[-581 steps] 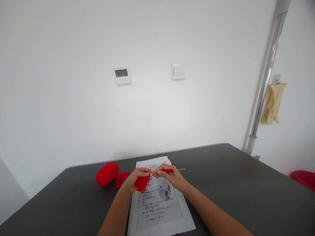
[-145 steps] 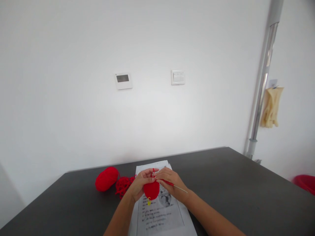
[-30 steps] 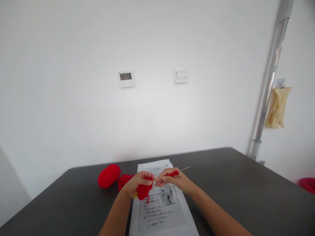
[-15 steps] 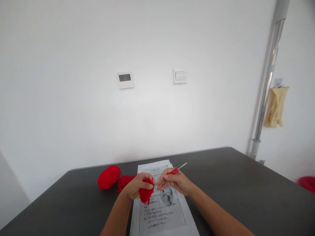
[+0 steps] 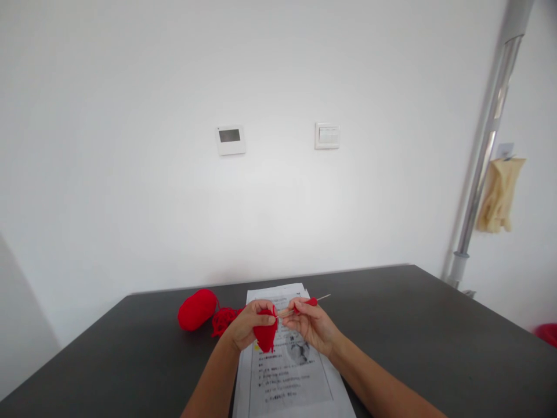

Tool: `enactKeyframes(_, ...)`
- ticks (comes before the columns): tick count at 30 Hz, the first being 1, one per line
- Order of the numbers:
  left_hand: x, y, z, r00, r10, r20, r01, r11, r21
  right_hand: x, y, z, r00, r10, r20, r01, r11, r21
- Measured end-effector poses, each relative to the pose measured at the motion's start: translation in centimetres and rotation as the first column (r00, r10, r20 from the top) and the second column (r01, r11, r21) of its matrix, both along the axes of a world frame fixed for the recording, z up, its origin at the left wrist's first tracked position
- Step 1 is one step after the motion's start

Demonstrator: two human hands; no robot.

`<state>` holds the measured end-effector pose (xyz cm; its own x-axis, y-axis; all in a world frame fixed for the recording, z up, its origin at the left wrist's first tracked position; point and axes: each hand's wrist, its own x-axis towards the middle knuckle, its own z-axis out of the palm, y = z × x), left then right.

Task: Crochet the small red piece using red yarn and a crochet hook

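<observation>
My left hand [image 5: 247, 325] pinches a small piece of red crochet work [image 5: 266, 335], which hangs down from the fingers. In my right hand [image 5: 315, 328] is a crochet hook [image 5: 311, 302] with a red grip; one thin metal end sticks out to the right, and the other end points at the top edge of the red piece. Both hands are close together above printed sheets [image 5: 296, 389]. A loop of red yarn stands up at the left fingertips. Something small and yellow [image 5: 256, 346] shows beside the red piece.
A red yarn ball [image 5: 197, 310] and a loose tangle of red yarn [image 5: 223, 321] lie left of the hands on the dark table [image 5: 143, 354]. Behind rises a white wall with a panel [image 5: 230, 141] and a switch [image 5: 326, 136]. Yellowish gloves [image 5: 500, 197] hang beside a pipe.
My view has shifted slightly left, so things sit further right. The hook's near end has come to the edge of the red piece, and my right fingers have opened out a little.
</observation>
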<state>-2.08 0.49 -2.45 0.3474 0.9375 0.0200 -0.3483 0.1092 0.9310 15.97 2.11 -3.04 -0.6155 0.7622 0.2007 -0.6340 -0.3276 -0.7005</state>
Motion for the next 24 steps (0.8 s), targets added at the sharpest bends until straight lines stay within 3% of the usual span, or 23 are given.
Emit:
enactKeyframes(4,0.6,-0.1,0.3,0.993,0.117,0.026,-0.116,0.993,-0.026,-0.2,-0.3,0.5,0.989,-0.145,0.014,0.142,0.982,0.121)
enactKeyframes(7,0.9,0.0,0.4,0.988,0.150,0.044,-0.148,0.987,-0.058,-0.3,-0.5,0.8,0.953,-0.293,0.074,0.254,0.908,0.334)
enactKeyframes(9,1.0,0.1,0.2,0.986,0.161,0.045,-0.158,0.985,-0.064,-0.2,-0.6,0.8,0.895,-0.427,0.129,0.306,0.799,0.518)
enactKeyframes(12,1.1,0.4,-0.1,0.986,0.167,0.029,-0.165,0.985,-0.054,0.3,-0.5,0.7,0.793,-0.593,0.139,0.292,0.570,0.768)
enactKeyframes(15,1.3,0.5,-0.2,0.987,0.162,0.021,-0.161,0.987,-0.026,0.8,-0.3,0.7,0.729,-0.681,0.069,0.210,0.318,0.924)
enactKeyframes(17,1.4,0.5,-0.1,0.987,0.157,0.019,-0.156,0.988,-0.013,1.1,-0.1,0.7,0.712,-0.702,0.019,0.161,0.189,0.969)
enactKeyframes(19,1.6,0.4,0.0,0.991,0.134,0.016,-0.134,0.991,-0.001,1.2,0.1,0.7,0.707,-0.707,-0.013,0.133,0.115,0.984)
enactKeyframes(24,1.7,0.3,0.2,0.996,0.091,0.002,-0.091,0.995,-0.029,1.1,0.4,0.3,0.693,-0.720,-0.031,0.091,0.044,0.995)
